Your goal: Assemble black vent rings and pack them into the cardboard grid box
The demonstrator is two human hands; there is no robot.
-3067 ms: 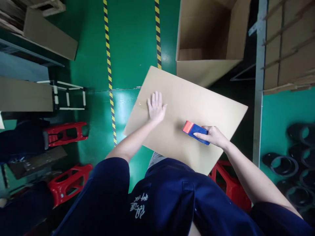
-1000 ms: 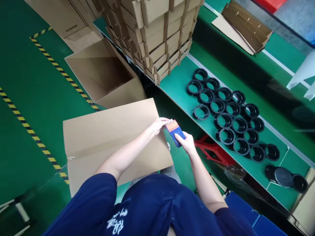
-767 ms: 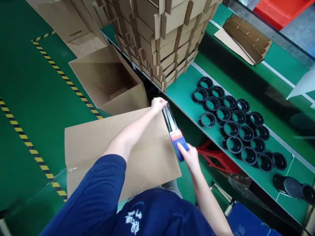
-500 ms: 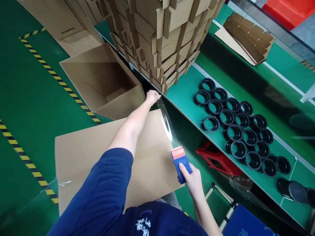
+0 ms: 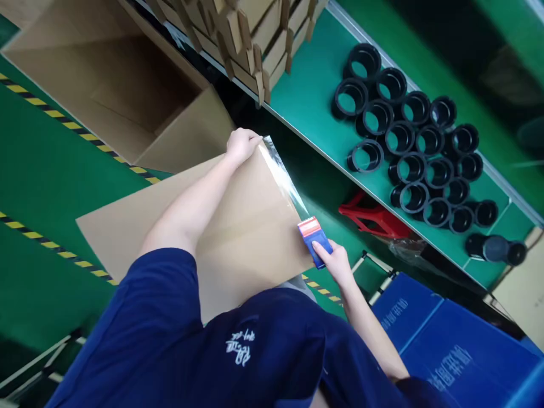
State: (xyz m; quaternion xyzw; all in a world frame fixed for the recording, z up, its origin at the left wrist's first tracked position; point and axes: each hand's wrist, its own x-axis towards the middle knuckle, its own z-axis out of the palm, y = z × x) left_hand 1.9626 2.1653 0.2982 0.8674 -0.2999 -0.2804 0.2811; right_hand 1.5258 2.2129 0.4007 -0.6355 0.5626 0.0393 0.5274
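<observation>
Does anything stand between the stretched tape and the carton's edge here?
Nothing visible does. The tape runs along the edge of the carton, from the left hand at the far end to the dispenser in the right hand. Whether it touches the carton throughout, I can't tell.

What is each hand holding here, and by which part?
The right hand holds the tape dispenser by its blue body. The left hand is at the clear tape's far end, on the cardboard; pinching or pressing is unclear.
</observation>
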